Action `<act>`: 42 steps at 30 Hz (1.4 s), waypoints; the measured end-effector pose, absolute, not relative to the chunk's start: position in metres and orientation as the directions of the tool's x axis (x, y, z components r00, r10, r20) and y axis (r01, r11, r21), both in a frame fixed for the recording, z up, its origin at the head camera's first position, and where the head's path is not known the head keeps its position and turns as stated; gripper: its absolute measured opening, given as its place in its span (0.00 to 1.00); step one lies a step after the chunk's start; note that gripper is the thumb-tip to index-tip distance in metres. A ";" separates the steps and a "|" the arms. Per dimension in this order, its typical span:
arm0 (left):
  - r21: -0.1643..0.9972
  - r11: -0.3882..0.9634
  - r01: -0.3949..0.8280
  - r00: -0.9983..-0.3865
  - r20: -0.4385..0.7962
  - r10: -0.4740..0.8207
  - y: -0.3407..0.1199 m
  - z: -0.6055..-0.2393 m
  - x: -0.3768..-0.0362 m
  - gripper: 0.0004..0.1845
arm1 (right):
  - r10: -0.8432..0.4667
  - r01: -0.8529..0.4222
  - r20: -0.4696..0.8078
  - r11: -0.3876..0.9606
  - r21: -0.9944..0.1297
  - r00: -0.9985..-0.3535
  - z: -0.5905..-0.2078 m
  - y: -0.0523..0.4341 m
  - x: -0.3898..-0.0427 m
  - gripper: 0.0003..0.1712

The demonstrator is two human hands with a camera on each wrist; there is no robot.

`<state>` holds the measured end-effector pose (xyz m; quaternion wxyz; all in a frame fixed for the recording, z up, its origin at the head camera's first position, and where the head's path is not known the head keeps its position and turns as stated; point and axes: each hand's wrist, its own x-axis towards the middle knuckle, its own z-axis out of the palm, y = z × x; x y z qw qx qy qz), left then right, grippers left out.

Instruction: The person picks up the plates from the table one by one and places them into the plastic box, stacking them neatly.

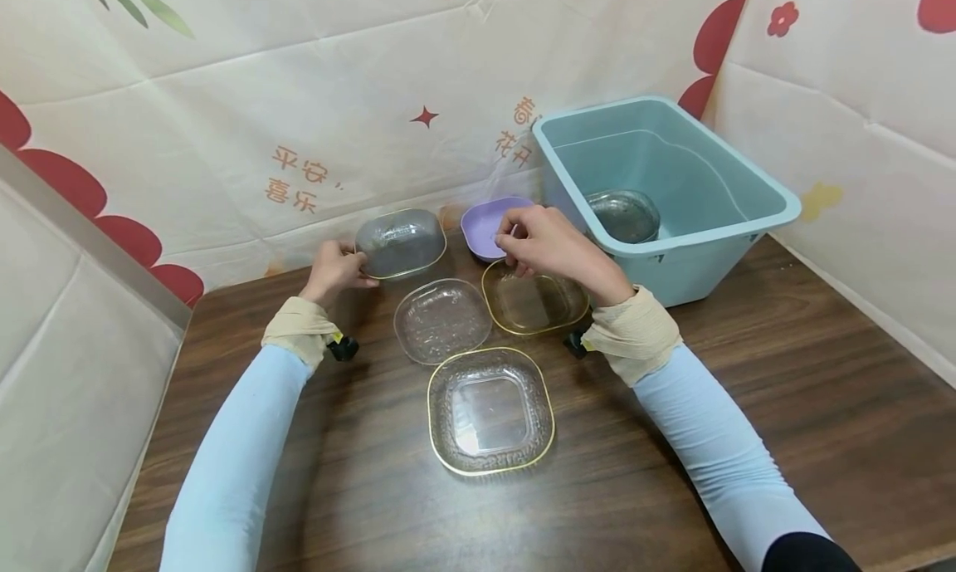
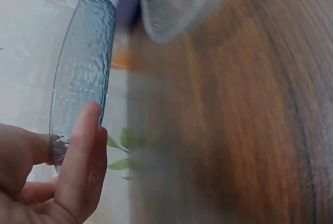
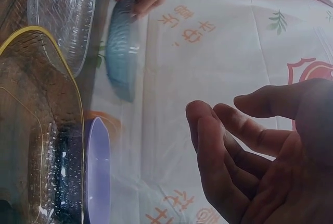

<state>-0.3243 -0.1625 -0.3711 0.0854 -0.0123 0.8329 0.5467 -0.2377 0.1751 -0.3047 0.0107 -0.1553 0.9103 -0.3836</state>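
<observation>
Counter [image 1: 784,373]: dark wood grain, backed and flanked by cream printed sheeting [image 1: 224,99] with red shapes and orange characters. Left hand [image 1: 334,269] grip: pinches the blue-grey glass dish [image 1: 401,242], tilted up on edge at the counter's rear. Right hand [image 1: 548,244] grip: empty, fingers loosely curled above the amber dish [image 1: 534,302] and purple dish [image 1: 485,223]. Also: clear round dish [image 1: 442,320], gold-rimmed square dish [image 1: 490,410], teal tub [image 1: 672,190].

Dark wooden table [image 1: 784,406], printed cream wall cloth [image 1: 224,99]
</observation>
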 end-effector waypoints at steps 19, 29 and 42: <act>0.921 0.373 -0.113 -0.990 -0.138 0.040 -0.164 -0.367 -0.256 0.18 | -0.167 -0.154 0.067 0.586 -0.796 -0.984 -0.310 0.164 -0.245 0.18; 0.958 0.267 -0.106 -0.981 -0.145 0.129 -0.139 -0.371 -0.232 0.16 | -0.280 -0.020 -0.129 0.472 -0.881 -0.951 -0.318 0.162 -0.248 0.36; 0.965 0.256 -0.054 -0.984 -0.096 0.152 -0.117 -0.366 -0.219 0.17 | -0.320 0.006 -0.208 0.534 -0.845 -0.924 -0.327 0.159 -0.247 0.43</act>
